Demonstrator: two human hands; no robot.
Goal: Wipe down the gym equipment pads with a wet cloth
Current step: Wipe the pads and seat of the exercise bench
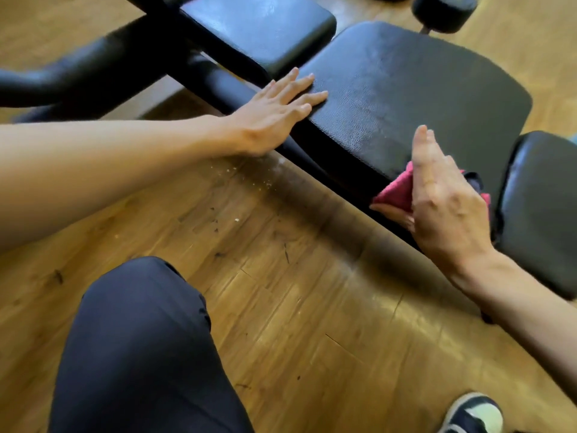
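Observation:
A wide black padded bench seat (415,89) fills the upper middle of the view. My left hand (274,114) lies flat with straight fingers on its near left corner. My right hand (443,198) presses a pink cloth (396,190) against the pad's near side edge; its fingers are straight and its thumb sits under the cloth. A second black pad (265,29) lies behind to the left, and a third (543,207) stands to the right, close to my right wrist.
A black metal frame tube (78,76) runs off to the left. A round black roller pad (443,10) sits at the top right. The wooden floor (281,276) carries crumbs and dark marks. My knee (140,348) and a shoe (474,414) are in the foreground.

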